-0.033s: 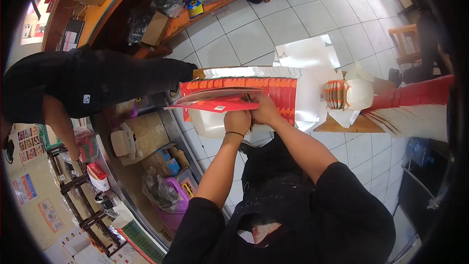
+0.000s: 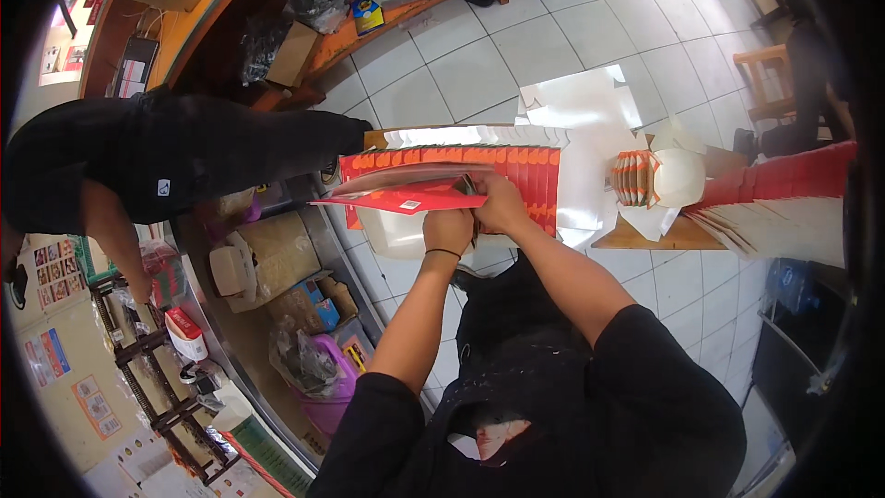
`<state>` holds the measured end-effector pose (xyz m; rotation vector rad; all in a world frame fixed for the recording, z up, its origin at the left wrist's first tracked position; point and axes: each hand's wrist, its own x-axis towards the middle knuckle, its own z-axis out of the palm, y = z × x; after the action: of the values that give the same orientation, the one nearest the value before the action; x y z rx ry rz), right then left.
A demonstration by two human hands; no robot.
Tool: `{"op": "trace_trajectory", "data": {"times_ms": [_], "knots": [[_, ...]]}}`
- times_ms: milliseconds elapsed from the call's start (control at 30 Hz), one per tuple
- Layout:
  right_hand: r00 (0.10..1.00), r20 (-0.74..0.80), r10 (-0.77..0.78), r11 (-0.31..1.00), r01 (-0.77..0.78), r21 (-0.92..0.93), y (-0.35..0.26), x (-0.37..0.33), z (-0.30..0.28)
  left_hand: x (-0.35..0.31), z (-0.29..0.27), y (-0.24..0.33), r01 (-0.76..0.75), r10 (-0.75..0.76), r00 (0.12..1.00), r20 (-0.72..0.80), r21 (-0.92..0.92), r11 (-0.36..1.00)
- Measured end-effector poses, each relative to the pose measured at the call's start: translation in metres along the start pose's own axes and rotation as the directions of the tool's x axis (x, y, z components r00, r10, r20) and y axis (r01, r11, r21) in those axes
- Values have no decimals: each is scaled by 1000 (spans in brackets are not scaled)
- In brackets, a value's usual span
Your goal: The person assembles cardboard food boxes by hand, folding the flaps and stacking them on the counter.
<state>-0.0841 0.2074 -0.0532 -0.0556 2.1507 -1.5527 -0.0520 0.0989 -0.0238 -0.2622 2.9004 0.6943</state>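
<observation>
Both my hands are close together in front of me on a red flat card carton (image 2: 387, 200), which reaches out to the left with its grey inner side partly showing. Its near edge is gripped by my left hand (image 2: 449, 231), fingers closed. My right hand (image 2: 499, 206) pinches the carton's right end; its fingertips are partly hidden. Just beyond lies a row of overlapping red and orange carton pieces (image 2: 530, 175). Under the carton, close to my wrists, shows a pale, shiny surface (image 2: 392, 238).
Right of the row stand nested orange-patterned cartons (image 2: 634, 177) with a white round-ended piece (image 2: 679, 177), then a long red-and-white carton stack (image 2: 784, 186). At left, a person in black (image 2: 184, 161) bends over a metal counter. A wooden shelf (image 2: 396, 14) holds bags at the back.
The carton's right end has shifted very slightly at my fingers. Otherwise both hands keep their grip and place.
</observation>
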Motion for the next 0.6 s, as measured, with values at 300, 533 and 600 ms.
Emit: {"op": "trace_trajectory", "data": {"times_ms": [300, 533, 600], "knots": [[966, -197, -167, 976, 134, -171, 18, 2, 20, 27, -4, -5, 113, -126, 962, 243, 69, 991], [990, -115, -86, 989, 99, 113, 23, -9, 22, -42, -34, -8, 136, -136, 990, -28, -22, 990], [996, -87, -35, 992, 45, 114, 19, -21, 29, -77, -38, -25, 61, -28, 976, -214, 150, 987]]}}
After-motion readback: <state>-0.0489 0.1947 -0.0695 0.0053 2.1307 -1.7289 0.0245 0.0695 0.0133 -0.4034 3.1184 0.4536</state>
